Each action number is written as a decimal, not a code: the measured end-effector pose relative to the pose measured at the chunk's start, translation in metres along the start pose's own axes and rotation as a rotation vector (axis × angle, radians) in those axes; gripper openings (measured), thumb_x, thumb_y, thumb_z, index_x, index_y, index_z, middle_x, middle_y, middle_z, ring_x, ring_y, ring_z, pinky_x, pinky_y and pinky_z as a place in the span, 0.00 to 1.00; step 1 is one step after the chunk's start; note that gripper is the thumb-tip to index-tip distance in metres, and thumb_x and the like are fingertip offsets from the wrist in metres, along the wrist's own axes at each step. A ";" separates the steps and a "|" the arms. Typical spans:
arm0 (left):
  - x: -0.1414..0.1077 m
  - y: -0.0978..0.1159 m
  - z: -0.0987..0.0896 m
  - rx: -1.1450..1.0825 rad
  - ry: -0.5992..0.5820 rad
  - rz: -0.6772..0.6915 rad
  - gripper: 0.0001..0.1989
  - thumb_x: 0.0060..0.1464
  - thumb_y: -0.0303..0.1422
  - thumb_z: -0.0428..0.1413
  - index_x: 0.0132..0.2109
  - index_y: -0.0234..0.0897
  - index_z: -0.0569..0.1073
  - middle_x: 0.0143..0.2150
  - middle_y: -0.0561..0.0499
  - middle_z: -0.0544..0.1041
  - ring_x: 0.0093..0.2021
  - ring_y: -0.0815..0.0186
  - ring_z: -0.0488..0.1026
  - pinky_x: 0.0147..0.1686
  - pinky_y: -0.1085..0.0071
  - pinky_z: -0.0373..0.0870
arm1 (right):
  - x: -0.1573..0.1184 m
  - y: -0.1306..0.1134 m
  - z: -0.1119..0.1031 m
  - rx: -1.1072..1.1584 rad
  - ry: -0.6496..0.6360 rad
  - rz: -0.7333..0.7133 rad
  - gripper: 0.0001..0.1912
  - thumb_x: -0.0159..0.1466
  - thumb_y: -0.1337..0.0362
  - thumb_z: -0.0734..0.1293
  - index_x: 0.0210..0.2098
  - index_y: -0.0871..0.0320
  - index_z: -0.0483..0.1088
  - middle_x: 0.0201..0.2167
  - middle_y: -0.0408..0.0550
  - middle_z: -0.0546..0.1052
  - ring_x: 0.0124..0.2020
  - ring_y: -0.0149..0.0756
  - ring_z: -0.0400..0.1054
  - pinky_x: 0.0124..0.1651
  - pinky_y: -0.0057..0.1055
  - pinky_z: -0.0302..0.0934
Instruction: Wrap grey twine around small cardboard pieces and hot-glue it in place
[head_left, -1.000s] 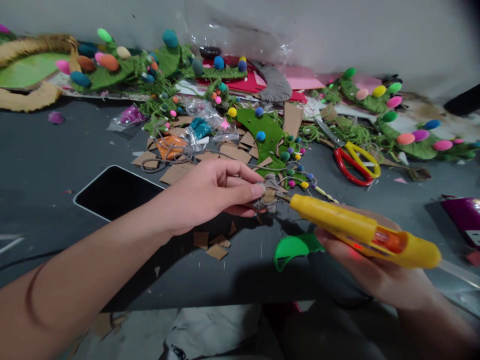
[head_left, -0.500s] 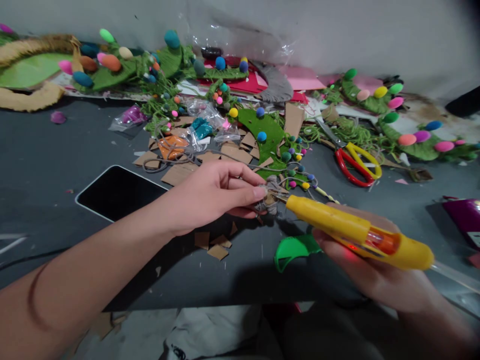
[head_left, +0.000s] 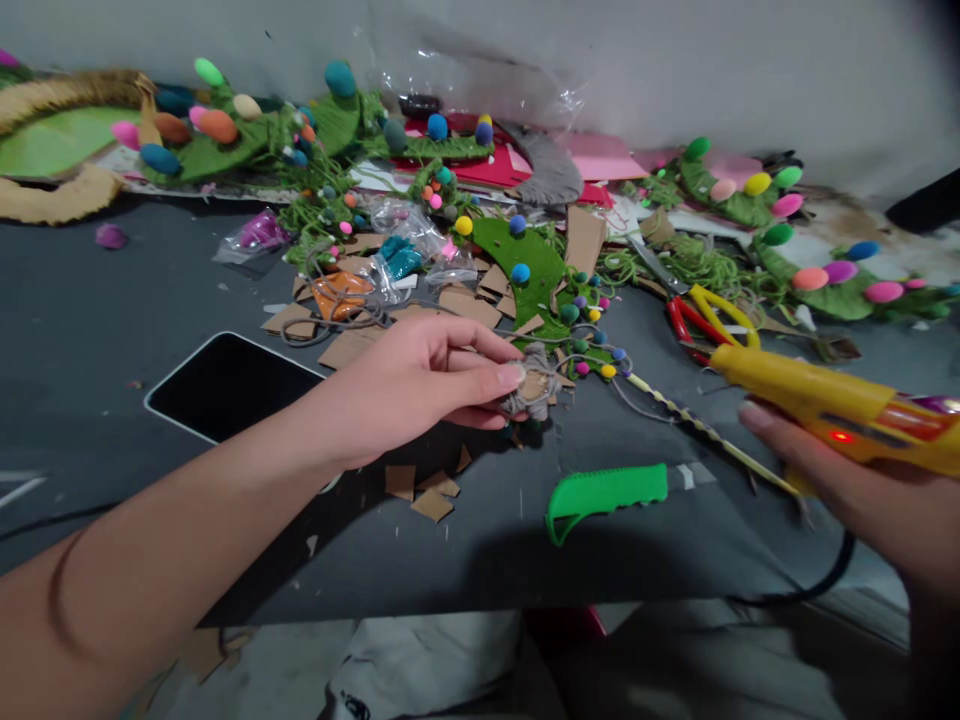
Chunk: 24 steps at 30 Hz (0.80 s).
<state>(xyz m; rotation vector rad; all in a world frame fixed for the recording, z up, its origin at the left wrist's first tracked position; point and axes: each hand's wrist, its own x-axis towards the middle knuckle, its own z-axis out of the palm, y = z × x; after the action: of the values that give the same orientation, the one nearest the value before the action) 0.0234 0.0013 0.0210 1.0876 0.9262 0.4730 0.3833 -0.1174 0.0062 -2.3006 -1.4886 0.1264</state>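
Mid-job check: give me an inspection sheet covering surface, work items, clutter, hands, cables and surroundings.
Surface: dark tabletop, crowded toward the back.
Work items: yarn-wrapped piece; yellow glue gun, red light on, apart from the piece.
Clutter: phone, scissors, green cutter, cardboard scraps.
Left hand: pinches the yarn-wrapped piece.
Right hand: grips the glue gun.
Cables: black cord below right hand; thin dark strand, likely a cord, at left.
Surroundings: pale wall; green decorations along its foot.

A small brown card (head_left: 535,386) wound with gray yarn (head_left: 537,408) is pinched in the left hand (head_left: 442,385), while the yellow glue gun (head_left: 806,390), red light (head_left: 841,437) glowing, points leftward in the right hand (head_left: 862,500), apart from it.
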 end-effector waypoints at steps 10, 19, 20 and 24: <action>0.000 -0.001 0.000 0.000 -0.018 -0.008 0.11 0.58 0.37 0.68 0.45 0.36 0.80 0.30 0.56 0.79 0.34 0.71 0.82 0.41 0.77 0.83 | 0.012 -0.014 0.017 -0.018 -0.070 0.189 0.34 0.42 0.32 0.71 0.35 0.54 0.80 0.32 0.52 0.83 0.40 0.57 0.78 0.39 0.46 0.69; -0.001 -0.001 0.002 0.014 -0.024 -0.018 0.10 0.57 0.37 0.68 0.42 0.37 0.80 0.31 0.55 0.80 0.35 0.70 0.82 0.41 0.74 0.83 | 0.023 -0.019 0.018 -0.046 -0.048 0.135 0.33 0.45 0.31 0.71 0.33 0.53 0.79 0.29 0.53 0.81 0.42 0.57 0.77 0.39 0.45 0.69; -0.001 0.000 0.002 0.016 -0.017 -0.016 0.10 0.57 0.37 0.68 0.43 0.37 0.79 0.31 0.55 0.80 0.35 0.70 0.82 0.41 0.74 0.83 | 0.025 -0.019 0.017 -0.050 -0.033 0.137 0.34 0.44 0.30 0.70 0.33 0.54 0.79 0.29 0.53 0.80 0.41 0.58 0.77 0.40 0.46 0.69; -0.003 0.002 0.003 0.014 -0.005 -0.019 0.11 0.58 0.35 0.67 0.46 0.36 0.79 0.31 0.53 0.82 0.35 0.69 0.82 0.40 0.74 0.83 | 0.031 -0.015 0.018 -0.045 -0.033 0.136 0.34 0.44 0.30 0.70 0.31 0.54 0.78 0.29 0.54 0.81 0.40 0.57 0.77 0.42 0.48 0.69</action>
<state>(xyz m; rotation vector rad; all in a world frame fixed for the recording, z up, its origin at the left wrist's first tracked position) 0.0246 -0.0014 0.0242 1.0913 0.9355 0.4484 0.3785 -0.0798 -0.0005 -2.4461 -1.3631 0.1712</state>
